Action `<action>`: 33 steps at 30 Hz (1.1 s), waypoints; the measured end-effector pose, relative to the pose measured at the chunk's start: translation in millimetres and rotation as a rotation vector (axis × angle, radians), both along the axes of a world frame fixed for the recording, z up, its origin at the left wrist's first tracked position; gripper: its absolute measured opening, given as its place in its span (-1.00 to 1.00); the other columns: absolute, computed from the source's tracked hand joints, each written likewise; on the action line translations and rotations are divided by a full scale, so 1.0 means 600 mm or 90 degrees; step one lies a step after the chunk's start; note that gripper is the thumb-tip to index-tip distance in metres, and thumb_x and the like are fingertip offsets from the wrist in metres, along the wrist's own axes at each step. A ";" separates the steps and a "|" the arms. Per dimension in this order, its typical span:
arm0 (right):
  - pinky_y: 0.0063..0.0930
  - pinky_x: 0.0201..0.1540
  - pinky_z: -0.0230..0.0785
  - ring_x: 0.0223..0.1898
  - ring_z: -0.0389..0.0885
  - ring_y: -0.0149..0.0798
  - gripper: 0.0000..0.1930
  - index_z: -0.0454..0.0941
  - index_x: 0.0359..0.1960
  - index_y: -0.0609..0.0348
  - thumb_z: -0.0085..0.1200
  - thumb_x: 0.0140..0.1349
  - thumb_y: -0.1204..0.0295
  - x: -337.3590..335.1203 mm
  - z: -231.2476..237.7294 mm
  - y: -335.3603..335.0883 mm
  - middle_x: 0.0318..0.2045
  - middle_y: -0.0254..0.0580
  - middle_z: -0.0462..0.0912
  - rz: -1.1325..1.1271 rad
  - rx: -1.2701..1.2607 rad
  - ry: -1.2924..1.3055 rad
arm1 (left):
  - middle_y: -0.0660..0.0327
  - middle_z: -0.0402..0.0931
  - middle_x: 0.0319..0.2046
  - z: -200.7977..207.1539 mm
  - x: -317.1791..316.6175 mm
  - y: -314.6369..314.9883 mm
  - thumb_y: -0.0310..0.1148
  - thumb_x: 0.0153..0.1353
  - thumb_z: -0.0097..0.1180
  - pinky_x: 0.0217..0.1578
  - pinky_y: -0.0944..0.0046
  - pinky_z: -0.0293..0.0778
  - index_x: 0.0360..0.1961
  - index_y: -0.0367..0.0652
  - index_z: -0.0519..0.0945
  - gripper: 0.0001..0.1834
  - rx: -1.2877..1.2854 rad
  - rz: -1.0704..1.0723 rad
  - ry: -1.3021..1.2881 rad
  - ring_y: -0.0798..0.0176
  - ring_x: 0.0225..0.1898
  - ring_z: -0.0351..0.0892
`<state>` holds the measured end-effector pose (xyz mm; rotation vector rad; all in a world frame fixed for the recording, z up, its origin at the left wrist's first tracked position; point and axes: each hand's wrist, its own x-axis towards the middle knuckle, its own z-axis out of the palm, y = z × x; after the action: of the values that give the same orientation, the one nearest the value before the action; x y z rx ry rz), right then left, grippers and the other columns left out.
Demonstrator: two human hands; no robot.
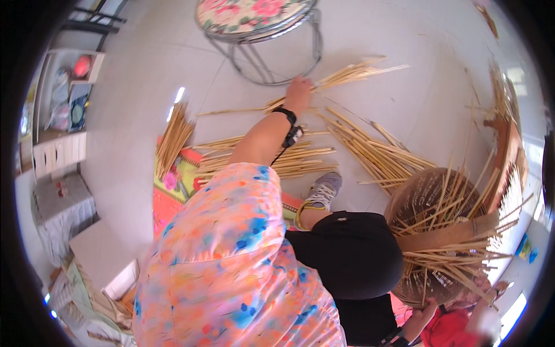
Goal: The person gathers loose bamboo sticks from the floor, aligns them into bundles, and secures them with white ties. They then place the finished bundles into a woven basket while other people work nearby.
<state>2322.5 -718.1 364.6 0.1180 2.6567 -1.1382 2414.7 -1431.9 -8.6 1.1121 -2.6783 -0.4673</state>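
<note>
My left hand (298,93), reaching forward with a dark band on its wrist, is closed round the middle of a bundle of dry straw stalks (352,74) on the floor beside a round stool (257,20). The stalks stick out on both sides of it. My right hand (425,317) is low at the right, by the lower edge of a round brown container (413,199). Its fingers are partly hidden and small, so their grip is unclear. Many loose stalks (457,257) lie across the container, along with a flat brown strip (451,234).
More stalks (289,159) lie in front of me, with another pile (378,153) beside the container. A bundle (175,136) rests at the left, on a colourful mat (188,173). My shoe (324,191) stands among them. Red cloth (448,329) shows at lower right; cabinets (60,153) line the left.
</note>
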 end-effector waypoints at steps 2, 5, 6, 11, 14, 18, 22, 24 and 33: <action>-0.30 -0.28 0.50 -0.22 0.53 -0.13 -0.51 0.32 -0.06 0.32 -0.17 -0.17 0.57 0.000 0.013 -0.033 -0.22 -0.08 0.43 0.077 0.045 0.030 | -0.01 0.47 -0.36 0.047 0.003 0.024 -0.44 0.07 -0.08 -0.28 0.02 0.46 -0.23 -0.24 0.48 -0.77 0.073 -0.004 -0.006 -0.04 -0.21 0.50; -0.50 -0.32 0.39 -0.18 0.40 -0.30 -0.61 0.32 -0.15 0.28 -0.19 -0.13 0.55 0.009 0.041 -0.087 -0.21 -0.18 0.33 0.157 0.040 -0.005 | 0.06 0.47 -0.31 0.143 0.046 0.054 -0.39 0.03 0.06 -0.23 0.01 0.41 -0.15 -0.22 0.41 -0.67 0.188 -0.070 -0.022 -0.06 -0.29 0.48; -0.45 -0.34 0.37 -0.24 0.41 -0.25 -0.68 0.36 -0.18 0.27 -0.13 -0.04 0.48 0.025 0.060 -0.106 -0.25 -0.14 0.38 0.099 0.006 0.004 | 0.06 0.47 -0.31 0.179 0.047 0.063 -0.38 0.03 0.06 -0.23 0.01 0.41 -0.15 -0.22 0.41 -0.68 0.145 -0.097 0.059 -0.07 -0.28 0.48; -0.17 -0.18 0.41 -0.25 0.46 -0.10 -0.58 0.33 0.11 0.13 0.01 0.21 0.35 -0.031 0.021 -0.009 -0.12 -0.08 0.47 0.268 0.078 0.020 | 0.04 0.44 -0.32 0.313 0.244 0.089 -0.37 0.01 0.09 -0.25 0.01 0.38 -0.21 -0.22 0.42 -0.70 -0.006 -0.033 0.246 -0.09 -0.27 0.45; -0.54 -0.22 0.40 -0.25 0.42 -0.37 -0.59 0.36 -0.18 0.13 -0.29 -0.16 0.64 -0.027 0.022 -0.050 -0.26 -0.29 0.36 0.095 -0.084 -0.093 | 0.02 0.40 -0.35 0.343 0.378 0.075 -0.41 0.00 0.09 -0.32 0.07 0.37 -0.20 -0.21 0.42 -0.70 -0.086 0.097 0.284 -0.08 -0.31 0.42; -0.46 -0.20 0.45 -0.23 0.42 -0.29 -0.68 0.35 -0.21 0.18 -0.20 -0.09 0.60 -0.042 0.005 -0.014 -0.25 -0.23 0.34 0.176 -0.049 -0.026 | -0.03 0.41 -0.31 0.292 0.585 0.022 -0.38 0.09 0.06 -0.30 0.09 0.37 -0.18 -0.29 0.41 -0.71 -0.014 0.406 0.293 -0.10 -0.30 0.41; -0.52 -0.32 0.42 -0.27 0.39 -0.31 -0.64 0.34 -0.27 0.22 -0.30 -0.21 0.67 -0.027 0.026 -0.039 -0.27 -0.22 0.34 0.228 0.057 0.052 | -0.17 0.46 -0.24 0.228 0.791 0.029 -0.28 0.14 0.04 -0.15 0.01 0.40 -0.20 -0.40 0.44 -0.65 -0.040 0.616 0.074 -0.20 -0.20 0.47; -0.47 -0.26 0.41 -0.30 0.39 -0.28 -0.64 0.37 -0.31 0.30 -0.31 -0.26 0.66 -0.027 0.019 -0.054 -0.33 -0.22 0.34 0.223 0.054 0.006 | -0.23 0.46 -0.25 0.201 0.927 0.063 -0.24 0.12 0.06 -0.11 -0.02 0.41 -0.25 -0.43 0.47 -0.62 0.081 0.764 -0.032 -0.24 -0.16 0.48; -0.50 -0.20 0.30 -0.29 0.36 -0.28 -0.59 0.36 -0.30 0.19 0.10 -0.28 0.76 -0.084 -0.013 0.035 -0.38 -0.24 0.37 0.448 0.245 0.218 | -0.12 0.44 -0.11 0.134 1.031 0.140 -0.16 0.11 0.06 -0.10 -0.01 0.45 -0.07 -0.31 0.40 -0.53 0.137 0.961 -0.332 -0.13 -0.09 0.49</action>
<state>2272.0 -697.1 357.0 -0.9406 2.7795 -0.4430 3033.6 -1347.7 71.8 3.0284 -1.2583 -0.1329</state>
